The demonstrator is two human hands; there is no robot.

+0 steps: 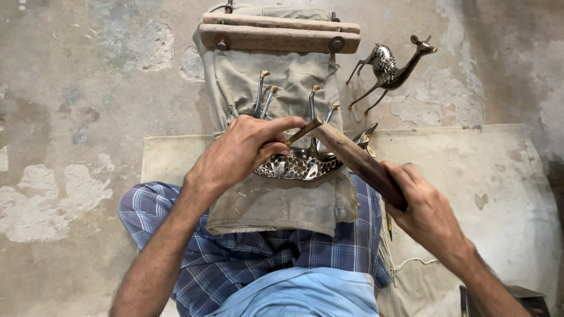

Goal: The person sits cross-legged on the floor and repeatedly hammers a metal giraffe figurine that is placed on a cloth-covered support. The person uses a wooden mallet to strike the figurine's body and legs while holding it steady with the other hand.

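Observation:
A dark metal deer figurine (pixel 299 165) with a carved, shiny body lies upside down on a grey cloth (pixel 282 199) over my lap, its thin legs pointing away from me. My left hand (pixel 247 147) rests on the figurine and pinches a short metal chisel (pixel 302 131) against it. My right hand (pixel 426 214) grips the handle of a wooden mallet (pixel 358 159), whose far end meets the chisel's top.
A second metal deer figurine (pixel 390 70) lies on its side on the worn concrete floor at the upper right. A wooden clamp of two bars (pixel 276 34) holds the cloth's far end. A pale mat (pixel 505 188) covers the floor under me.

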